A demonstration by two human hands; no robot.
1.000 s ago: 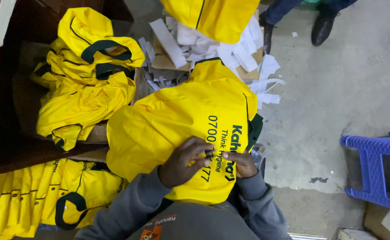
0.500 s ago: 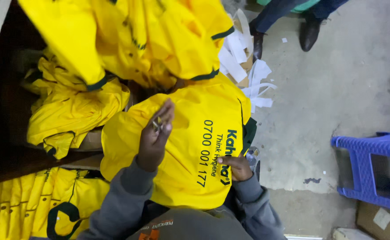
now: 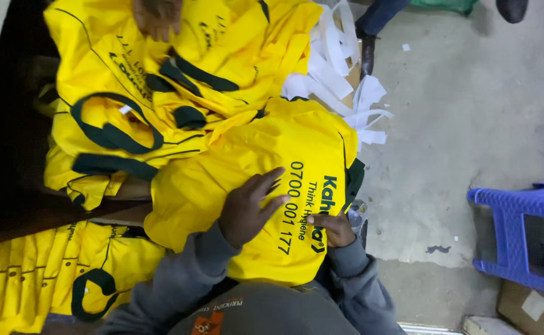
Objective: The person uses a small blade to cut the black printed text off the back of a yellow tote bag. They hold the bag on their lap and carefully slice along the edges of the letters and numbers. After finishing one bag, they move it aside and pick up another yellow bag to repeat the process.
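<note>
Left hand (image 3: pixel 247 208) flat on yellow bag (image 3: pixel 265 192), right hand (image 3: pixel 334 228) seemingly gripping its edge

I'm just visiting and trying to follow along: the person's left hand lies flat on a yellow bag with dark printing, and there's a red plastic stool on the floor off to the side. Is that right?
Not quite: the stool is blue, not red, as the head view shows. The rest holds: the left hand lies flat, fingers spread, on the yellow bag with dark printing, and the stool stands on the floor off to the side.
</note>
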